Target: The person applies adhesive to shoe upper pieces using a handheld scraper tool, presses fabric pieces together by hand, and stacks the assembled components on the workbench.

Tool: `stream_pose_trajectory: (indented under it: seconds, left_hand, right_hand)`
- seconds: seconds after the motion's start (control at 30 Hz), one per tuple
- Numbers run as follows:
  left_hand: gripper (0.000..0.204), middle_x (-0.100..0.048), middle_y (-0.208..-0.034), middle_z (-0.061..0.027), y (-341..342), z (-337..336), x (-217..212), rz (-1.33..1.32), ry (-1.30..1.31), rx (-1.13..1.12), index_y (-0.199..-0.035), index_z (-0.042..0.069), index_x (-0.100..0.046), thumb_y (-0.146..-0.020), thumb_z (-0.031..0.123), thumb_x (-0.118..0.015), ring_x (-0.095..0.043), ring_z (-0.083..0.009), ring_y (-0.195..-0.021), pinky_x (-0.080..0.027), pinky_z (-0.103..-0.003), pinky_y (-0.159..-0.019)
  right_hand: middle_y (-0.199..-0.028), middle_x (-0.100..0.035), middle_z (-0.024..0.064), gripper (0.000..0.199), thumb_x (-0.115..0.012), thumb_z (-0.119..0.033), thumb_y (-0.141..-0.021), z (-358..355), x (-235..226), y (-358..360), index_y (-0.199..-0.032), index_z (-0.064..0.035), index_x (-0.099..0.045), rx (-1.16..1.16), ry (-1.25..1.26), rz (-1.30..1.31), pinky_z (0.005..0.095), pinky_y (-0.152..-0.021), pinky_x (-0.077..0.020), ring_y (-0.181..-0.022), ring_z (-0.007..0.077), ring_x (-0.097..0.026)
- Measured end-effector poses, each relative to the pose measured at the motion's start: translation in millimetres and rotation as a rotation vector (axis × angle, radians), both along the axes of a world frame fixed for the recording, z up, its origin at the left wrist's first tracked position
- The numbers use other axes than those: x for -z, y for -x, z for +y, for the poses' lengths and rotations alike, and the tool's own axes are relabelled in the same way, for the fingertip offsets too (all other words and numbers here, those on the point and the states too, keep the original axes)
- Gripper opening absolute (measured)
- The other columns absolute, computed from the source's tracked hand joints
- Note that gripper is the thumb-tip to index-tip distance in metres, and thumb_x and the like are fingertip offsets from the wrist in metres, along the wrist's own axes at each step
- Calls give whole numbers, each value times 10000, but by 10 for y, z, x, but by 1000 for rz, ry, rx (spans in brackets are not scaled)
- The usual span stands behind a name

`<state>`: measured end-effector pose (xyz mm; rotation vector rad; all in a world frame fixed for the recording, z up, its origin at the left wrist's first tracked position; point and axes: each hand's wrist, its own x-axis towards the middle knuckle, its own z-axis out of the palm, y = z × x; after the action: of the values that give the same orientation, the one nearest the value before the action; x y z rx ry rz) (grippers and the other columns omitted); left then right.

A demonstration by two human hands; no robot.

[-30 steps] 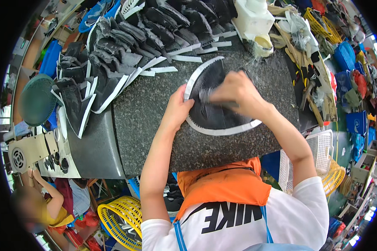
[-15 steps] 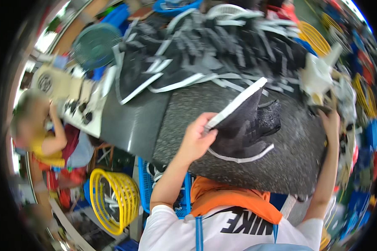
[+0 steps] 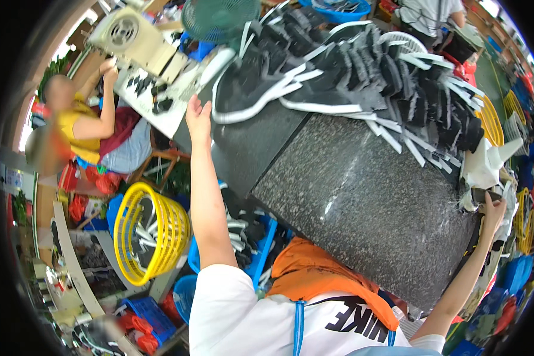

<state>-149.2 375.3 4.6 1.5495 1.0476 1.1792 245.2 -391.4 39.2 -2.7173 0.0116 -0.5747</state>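
Observation:
My left hand is stretched out over the left end of the table, its fingers apart and holding nothing. It is nearest to a black fabric piece with white edging, which looks like a shoe upper. This piece lies at the left end of a long overlapping row of similar black uppers along the far side of the table. At the right edge, my right hand has its fingers closed beside the white machine head. A small dark part shows at the fingertips, but I cannot make out what it is.
The speckled dark tabletop slopes down toward me. A yellow basket and a blue crate hold more pieces at lower left. Beyond them a person in yellow sits by a cream sewing machine. A green fan guard stands behind.
My left hand has let go of the black upper it held over the tabletop and moved to the far left. The view has turned leftward. My right hand stays by the machine.

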Motion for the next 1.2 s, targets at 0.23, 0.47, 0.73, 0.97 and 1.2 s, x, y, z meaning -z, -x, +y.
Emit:
stream_pose_trajectory:
  seconds: [0.23, 0.47, 0.73, 0.97, 1.2]
  left_hand:
    - [250, -706, -967, -129, 1877, -638, 1386, 170, -75, -432, -1084, -7, -679, -901, 159, -636, -663, -201, -855, -516, -330, -812]
    - [287, -714, -842, -168, 3519, -2213, 3246, 887, 511, -579, -874, 38, -730, -805, 314, -688, -703, -337, -825, -545, -426, -778]
    - [305, -700, -988, -194, 3293, -2584, 3552, 735, 503, -479, -1048, 66, -692, -819, 261, -646, -672, -358, -935, -518, -429, -843]
    - [346, -664, -1095, -167, 2093, -1609, 4111, 705, 133, -33, -1128, 91, -664, -790, 168, -681, -627, -358, -1026, -504, -435, -877]
    - [298, -651, -1116, -110, 1417, -1161, 4665, 1726, -406, 903, -1173, 164, -627, -951, 250, -448, -604, -305, -1052, -467, -478, -800]
  right_hand:
    - [-1035, -639, 80, 290, -639, -190, -950, 871, 36, 992, -1183, -16, -635, -394, -184, -370, 275, -684, -490, -822, 161, -594]
    - [-991, -671, 146, 228, -610, 124, -836, 3012, 338, 2666, -1027, 9, -661, -1277, -150, -90, 332, -786, -531, -882, 270, -659]
    - [-1241, -563, 119, 486, -752, -75, -738, 3896, 306, 3397, -1204, -77, -614, -1481, 94, -129, 431, -955, -417, -1087, 314, -543]
    - [-1296, -551, 130, 531, -766, -116, -709, 4003, 301, 3516, -1215, -80, -607, -1464, 270, -132, 441, -969, -414, -1126, 326, -539]
    - [-1319, -547, 147, 559, -764, -129, -689, 4131, 234, 3524, -1220, -63, -603, -1459, 318, 8, 452, -975, -420, -1141, 351, -535]
